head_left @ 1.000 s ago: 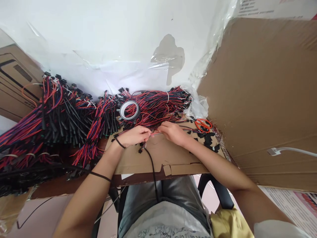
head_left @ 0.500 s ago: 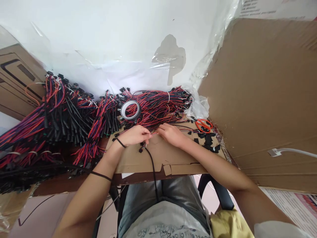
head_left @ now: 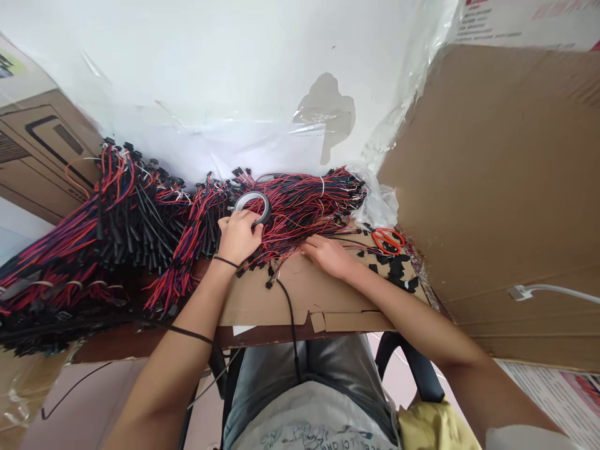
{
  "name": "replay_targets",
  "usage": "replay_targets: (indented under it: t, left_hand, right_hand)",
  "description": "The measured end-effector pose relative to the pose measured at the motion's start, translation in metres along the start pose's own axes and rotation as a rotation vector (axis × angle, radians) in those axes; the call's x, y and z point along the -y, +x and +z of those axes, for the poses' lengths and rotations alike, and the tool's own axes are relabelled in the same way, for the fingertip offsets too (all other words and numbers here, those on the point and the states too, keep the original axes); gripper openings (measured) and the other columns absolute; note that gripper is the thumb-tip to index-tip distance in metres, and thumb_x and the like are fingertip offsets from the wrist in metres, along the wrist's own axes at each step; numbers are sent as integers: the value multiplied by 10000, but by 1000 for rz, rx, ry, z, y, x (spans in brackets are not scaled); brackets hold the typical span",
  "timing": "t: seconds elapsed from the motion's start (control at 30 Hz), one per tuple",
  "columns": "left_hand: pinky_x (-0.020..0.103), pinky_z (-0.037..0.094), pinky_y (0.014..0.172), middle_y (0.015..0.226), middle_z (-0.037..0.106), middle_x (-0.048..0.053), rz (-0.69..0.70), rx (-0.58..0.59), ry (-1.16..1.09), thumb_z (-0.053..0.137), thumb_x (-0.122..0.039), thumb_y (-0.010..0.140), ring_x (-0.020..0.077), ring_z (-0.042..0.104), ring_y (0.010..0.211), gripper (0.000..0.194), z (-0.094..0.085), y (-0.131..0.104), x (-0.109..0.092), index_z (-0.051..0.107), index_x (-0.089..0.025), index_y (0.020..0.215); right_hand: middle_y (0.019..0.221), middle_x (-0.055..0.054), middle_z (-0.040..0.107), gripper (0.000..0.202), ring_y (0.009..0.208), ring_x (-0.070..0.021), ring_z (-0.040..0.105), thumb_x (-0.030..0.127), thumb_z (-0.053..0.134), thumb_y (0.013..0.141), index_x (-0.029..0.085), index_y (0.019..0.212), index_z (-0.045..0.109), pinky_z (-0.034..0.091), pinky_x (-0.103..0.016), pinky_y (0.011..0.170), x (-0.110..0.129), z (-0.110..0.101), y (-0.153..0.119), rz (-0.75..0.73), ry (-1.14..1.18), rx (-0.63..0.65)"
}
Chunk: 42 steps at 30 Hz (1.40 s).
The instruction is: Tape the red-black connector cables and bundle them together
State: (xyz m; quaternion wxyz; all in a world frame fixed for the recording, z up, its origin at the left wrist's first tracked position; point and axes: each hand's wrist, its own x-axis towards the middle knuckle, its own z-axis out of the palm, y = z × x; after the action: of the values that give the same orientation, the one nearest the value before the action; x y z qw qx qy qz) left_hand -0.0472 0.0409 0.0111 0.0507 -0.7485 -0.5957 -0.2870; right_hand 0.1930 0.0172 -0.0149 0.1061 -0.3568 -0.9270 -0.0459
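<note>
My left hand [head_left: 240, 237] is on a roll of black tape [head_left: 267, 209], its fingers closed over the near rim. The roll leans on the wire bundle [head_left: 300, 194], showing its pale inner ring. My right hand [head_left: 328, 256] is pinched on a thin red wire [head_left: 287, 255] just above the cardboard sheet [head_left: 267, 306]. The fingertips partly hide the wire's end. Between the hands and my lap runs a black cable [head_left: 290, 312], with small black connectors [head_left: 270, 278] at its upper end.
Orange-handled scissors [head_left: 388, 240] and cut pieces of black tape [head_left: 397, 270] lie at the right. Heaps of red and black wires [head_left: 140, 219] fill the left side. A crumpled plastic bag [head_left: 379, 203] sits behind, and a tall cardboard panel [head_left: 492, 187] stands at the right.
My left hand has let go of the wire and moved up and left onto the tape roll. The right hand stays at the wire.
</note>
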Motion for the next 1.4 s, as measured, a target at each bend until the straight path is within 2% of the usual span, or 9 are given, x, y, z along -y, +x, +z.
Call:
replay_targets:
  t: [0.2, 0.37, 0.43, 0.63, 0.83, 0.93, 1.07, 1.23, 1.4]
  left_hand:
    - [431, 371, 968, 887, 717, 79, 160, -352, -89, 436, -258, 909, 237, 619, 880, 214, 5, -11, -21, 623, -178, 973]
    - [431, 369, 982, 839, 724, 55, 386, -180, -155, 444, -322, 938, 202, 627, 750, 233, 13, -28, -55, 618, -178, 999]
    - [435, 379, 962, 847, 731, 58, 438, -134, -184, 452, -333, 941, 181, 626, 682, 247, 16, -31, -61, 623, -167, 1005]
    - [429, 376, 952, 820, 738, 61, 524, -108, -189, 462, -340, 945, 178, 655, 697, 264, 16, -31, -61, 628, -155, 1031]
    - [453, 366, 972, 855, 742, 67, 534, -44, -207, 434, -318, 951, 184, 675, 735, 252, 14, -32, -62, 618, -159, 1019]
    - [458, 380, 967, 840, 739, 60, 551, -35, -207, 428, -288, 948, 178, 675, 718, 232, 16, -32, -63, 612, -162, 1011]
    - [467, 404, 969, 846, 735, 59, 582, -29, -242, 406, -258, 941, 169, 665, 691, 223, 17, -32, -64, 601, -165, 998]
    - [448, 459, 942, 810, 724, 49, 656, -85, -331, 415, -223, 916, 165, 648, 679, 182, 12, -34, -67, 591, -183, 942]
    - [412, 482, 891, 775, 720, 39, 582, -203, -305, 482, -240, 902, 155, 627, 640, 142, 11, -33, -66, 598, -174, 950]
  right_hand:
    - [1005, -117, 603, 394, 877, -207, 580, 441, 457, 936, 139, 1149, 593, 466, -295, 685, 6, -5, -1, 26, 145, -143]
    - [914, -81, 579, 470, 748, -167, 549, 525, 459, 912, 160, 1203, 521, 481, -287, 659, 5, -16, -2, 279, 471, -547]
    - [957, -78, 564, 519, 690, -145, 507, 524, 490, 898, 185, 1291, 469, 479, -285, 617, 1, -20, -2, 329, 555, -619]
    - [1050, -88, 559, 468, 724, -130, 525, 516, 497, 893, 205, 1236, 562, 484, -271, 612, -6, -22, -1, 280, 728, -642]
    - [757, -35, 619, 448, 652, -129, 536, 576, 445, 893, 165, 852, 620, 429, -249, 595, -11, -26, -2, 424, 844, -584]
    - [630, -7, 556, 491, 581, -117, 479, 589, 427, 894, 170, 679, 564, 379, -243, 563, -12, -28, -4, 373, 767, -515]
    - [631, -24, 556, 473, 601, -133, 486, 509, 350, 948, 182, 673, 552, 383, -263, 602, -11, -30, -7, 301, 551, -587]
    - [666, -54, 580, 458, 628, -153, 498, 448, 315, 967, 189, 676, 555, 370, -277, 610, -35, -30, -10, 451, 274, -726]
    - [553, -38, 515, 470, 566, -155, 440, 481, 468, 917, 181, 570, 570, 299, -279, 560, -66, -31, -21, 692, 80, -324]
